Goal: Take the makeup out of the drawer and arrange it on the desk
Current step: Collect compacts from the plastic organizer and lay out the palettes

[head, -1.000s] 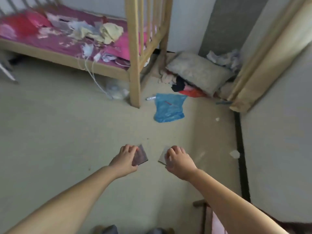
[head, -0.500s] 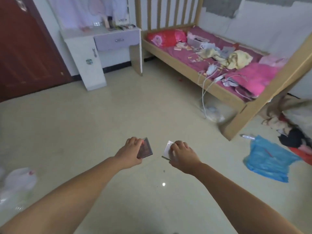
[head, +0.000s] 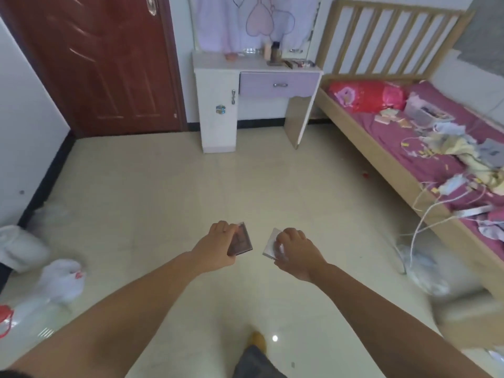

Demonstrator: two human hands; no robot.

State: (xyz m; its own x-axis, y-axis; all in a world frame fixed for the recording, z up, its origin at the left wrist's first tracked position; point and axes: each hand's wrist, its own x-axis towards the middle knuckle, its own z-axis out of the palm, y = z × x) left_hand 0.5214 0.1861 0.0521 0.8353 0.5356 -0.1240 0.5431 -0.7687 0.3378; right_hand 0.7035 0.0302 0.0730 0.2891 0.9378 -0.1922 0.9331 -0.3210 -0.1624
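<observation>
Held out over the pale tiled floor (head: pixel 163 203): left hand (head: pixel 218 248), fingers clenched on a flat dark reddish-brown makeup case (head: pixel 241 240); right hand (head: pixel 296 251), fingers gripping a flat pale silvery makeup case (head: pixel 270 245) — the two apart. Farther off, against the wall, white counter (head: pixel 215 64) with closed lilac drawer (head: pixel 278 84) — small bottles on top.

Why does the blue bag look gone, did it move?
Cannot tell. The head camera turned left toward the desk and door, so the bag is simply out of view.
</observation>
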